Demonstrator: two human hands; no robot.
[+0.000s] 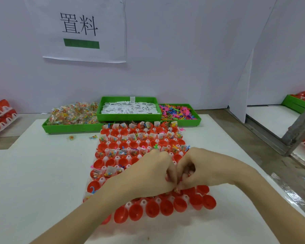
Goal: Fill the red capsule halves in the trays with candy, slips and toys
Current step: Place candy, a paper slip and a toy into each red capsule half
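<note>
A white tray (pixel 102 181) of red capsule halves (pixel 152 209) lies in front of me on the table. Far rows hold candy packets, slips and small toys; alternate rows and the nearest row stand empty. My left hand (pixel 148 173) and right hand (pixel 201 168) meet over the tray's near part, fingers curled downward and touching. They pinch small items between the fingertips, partly hidden; a bit of candy packet (pixel 177 190) shows just below them. Behind the tray sit green bins of candy (pixel 74 113), paper slips (pixel 128 107) and colourful toys (pixel 176 111).
Two loose candy packets (pixel 71 137) lie left of the tray. Stacked trays of red capsules (pixel 0 113) stand at the far left. A green bin with red capsules (pixel 299 100) sits far right behind a metal frame (pixel 296 127). A white wall with a paper sign (pixel 81 29) is behind.
</note>
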